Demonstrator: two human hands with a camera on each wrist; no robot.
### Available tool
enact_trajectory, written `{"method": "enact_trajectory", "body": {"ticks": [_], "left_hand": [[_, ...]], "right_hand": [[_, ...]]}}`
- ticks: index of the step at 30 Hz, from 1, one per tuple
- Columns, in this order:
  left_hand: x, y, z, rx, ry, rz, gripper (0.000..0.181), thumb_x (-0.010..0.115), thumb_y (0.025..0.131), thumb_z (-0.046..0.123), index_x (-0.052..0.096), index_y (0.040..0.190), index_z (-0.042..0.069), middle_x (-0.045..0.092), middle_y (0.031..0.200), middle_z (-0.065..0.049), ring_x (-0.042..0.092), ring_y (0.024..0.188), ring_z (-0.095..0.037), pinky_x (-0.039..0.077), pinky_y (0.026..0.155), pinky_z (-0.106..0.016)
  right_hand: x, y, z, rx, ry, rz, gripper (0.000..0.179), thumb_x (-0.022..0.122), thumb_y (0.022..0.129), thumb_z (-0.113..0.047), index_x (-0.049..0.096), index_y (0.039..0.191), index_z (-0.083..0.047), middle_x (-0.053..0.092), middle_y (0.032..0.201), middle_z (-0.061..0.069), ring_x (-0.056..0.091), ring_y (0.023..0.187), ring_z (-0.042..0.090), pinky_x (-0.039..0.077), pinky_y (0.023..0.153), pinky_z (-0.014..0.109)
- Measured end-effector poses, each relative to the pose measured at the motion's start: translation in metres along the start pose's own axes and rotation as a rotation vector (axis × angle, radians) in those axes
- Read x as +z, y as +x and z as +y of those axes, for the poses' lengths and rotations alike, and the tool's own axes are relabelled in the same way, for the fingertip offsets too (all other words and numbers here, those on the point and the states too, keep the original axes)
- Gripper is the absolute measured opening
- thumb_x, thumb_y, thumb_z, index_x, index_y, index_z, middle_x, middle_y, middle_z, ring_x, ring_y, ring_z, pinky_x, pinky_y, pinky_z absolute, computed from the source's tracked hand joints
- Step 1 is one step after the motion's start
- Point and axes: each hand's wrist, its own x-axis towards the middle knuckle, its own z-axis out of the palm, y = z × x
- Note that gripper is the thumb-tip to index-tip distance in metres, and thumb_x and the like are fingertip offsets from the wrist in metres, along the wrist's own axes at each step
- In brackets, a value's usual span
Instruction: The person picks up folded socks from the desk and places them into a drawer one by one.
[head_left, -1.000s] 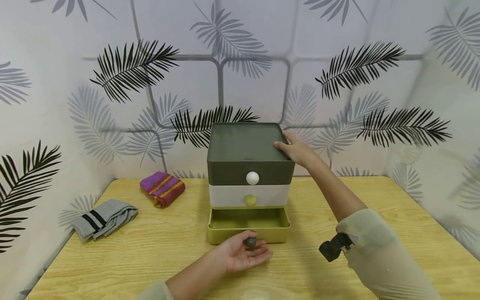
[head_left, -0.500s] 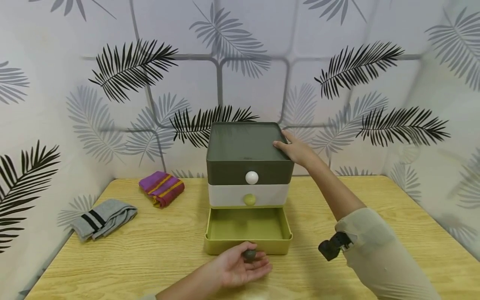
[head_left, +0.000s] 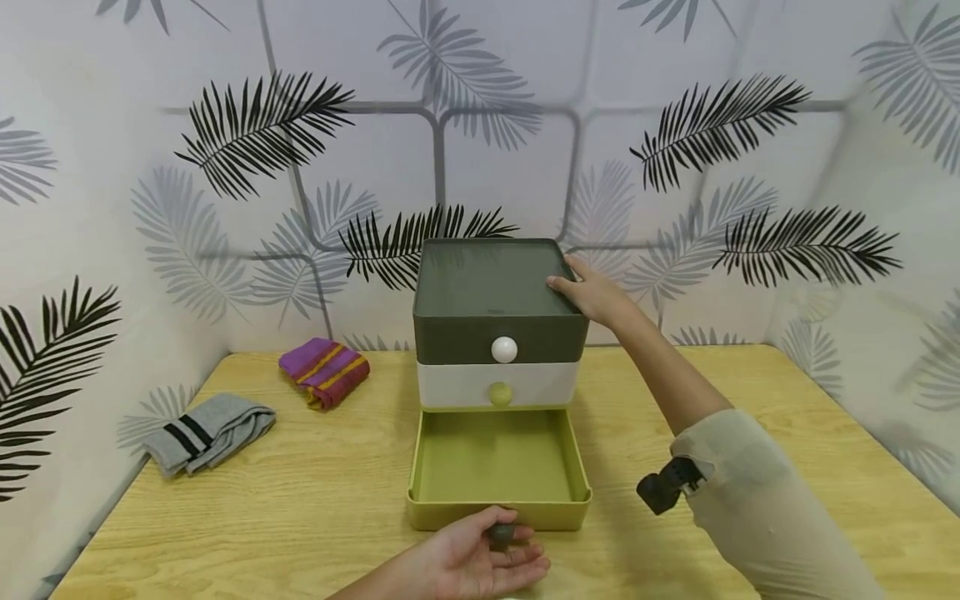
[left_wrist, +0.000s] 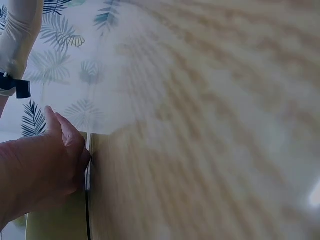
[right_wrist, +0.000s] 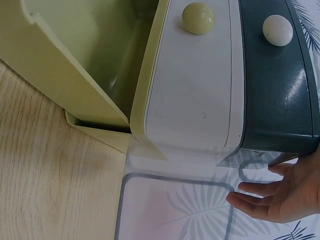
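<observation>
A small drawer unit stands on the table, with a dark grey top drawer, a white middle drawer and a yellow-green bottom drawer. The bottom drawer is pulled far out, its floor bare. Thumb and fingers of my left hand pinch its dark round knob from below the front; in the left wrist view the hand's back hides the knob. At the unit's top right edge rests my right hand, thumb over the dark top, the other fingers stretched along the side.
A folded purple and maroon cloth with yellow stripes lies at the back left. Nearer the left edge is a grey folded cloth with black stripes. Behind the wooden table hangs a leaf-patterned curtain.
My left hand has drawn the bottom drawer steadily toward me by its knob, showing more of the inside. The right hand has kept its place on the unit's top edge.
</observation>
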Motion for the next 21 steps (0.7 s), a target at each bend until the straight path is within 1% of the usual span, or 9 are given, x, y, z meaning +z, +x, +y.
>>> {"method": "enact_trajectory", "body": {"ticks": [3, 6, 8, 12, 16, 18, 21], "left_hand": [[0.000, -0.003, 0.000, -0.030, -0.003, 0.002, 0.022, 0.043, 0.098, 0.017, 0.048, 0.102, -0.003, 0.042, 0.109, -0.021, 0.055, 0.095, -0.032, 0.044, 0.089, -0.033], [0.000, -0.007, -0.001, -0.055, 0.019, -0.002, 0.021, 0.042, 0.098, 0.018, 0.048, 0.101, -0.001, 0.046, 0.108, -0.020, 0.057, 0.094, -0.031, 0.044, 0.089, -0.031], [-0.001, -0.009, -0.003, -0.052, 0.072, -0.005, 0.021, 0.041, 0.099, 0.020, 0.049, 0.100, 0.001, 0.051, 0.105, -0.018, 0.059, 0.093, -0.028, 0.044, 0.089, -0.031], [-0.003, -0.010, -0.007, -0.049, 0.176, -0.013, 0.022, 0.039, 0.100, 0.022, 0.053, 0.097, 0.004, 0.060, 0.096, -0.013, 0.060, 0.095, -0.023, 0.041, 0.093, -0.030], [-0.005, -0.008, -0.014, -0.047, 0.285, -0.019, 0.028, 0.037, 0.100, 0.022, 0.060, 0.089, 0.008, 0.063, 0.089, -0.008, 0.060, 0.092, -0.016, 0.041, 0.092, -0.026], [-0.005, -0.006, -0.017, -0.036, 0.316, -0.011, 0.031, 0.037, 0.100, 0.021, 0.062, 0.085, 0.010, 0.063, 0.086, -0.007, 0.060, 0.090, -0.014, 0.042, 0.089, -0.025], [-0.006, -0.004, -0.020, -0.008, 0.325, 0.008, 0.032, 0.037, 0.099, 0.021, 0.063, 0.083, 0.011, 0.063, 0.086, -0.008, 0.060, 0.088, -0.013, 0.043, 0.087, -0.024]], "right_hand": [[-0.001, 0.001, -0.001, 0.002, 0.002, 0.000, 0.068, 0.033, 0.098, -0.044, 0.005, 0.149, -0.008, 0.010, 0.150, 0.019, 0.010, 0.134, 0.039, 0.012, 0.105, 0.052], [-0.001, 0.001, -0.002, 0.007, 0.002, 0.000, 0.068, 0.034, 0.098, -0.044, 0.005, 0.149, -0.008, 0.010, 0.150, 0.019, 0.010, 0.134, 0.039, 0.012, 0.105, 0.052], [-0.002, 0.000, -0.003, 0.004, 0.001, 0.003, 0.068, 0.034, 0.098, -0.044, 0.006, 0.149, -0.008, 0.010, 0.150, 0.019, 0.010, 0.134, 0.038, 0.012, 0.106, 0.052], [-0.002, 0.001, -0.003, 0.000, -0.001, 0.001, 0.068, 0.034, 0.098, -0.043, 0.005, 0.149, -0.008, 0.009, 0.150, 0.018, 0.009, 0.135, 0.038, 0.012, 0.106, 0.052], [-0.002, 0.001, -0.001, -0.001, -0.005, -0.005, 0.068, 0.033, 0.098, -0.043, 0.005, 0.148, -0.007, 0.009, 0.150, 0.019, 0.008, 0.135, 0.038, 0.012, 0.106, 0.052], [-0.002, 0.001, -0.001, -0.002, -0.002, -0.006, 0.068, 0.034, 0.098, -0.043, 0.004, 0.148, -0.007, 0.008, 0.150, 0.019, 0.008, 0.135, 0.038, 0.011, 0.106, 0.052], [0.000, 0.000, -0.001, -0.003, 0.007, -0.004, 0.068, 0.034, 0.098, -0.042, 0.005, 0.148, -0.007, 0.008, 0.150, 0.019, 0.008, 0.135, 0.038, 0.011, 0.106, 0.052]]}}
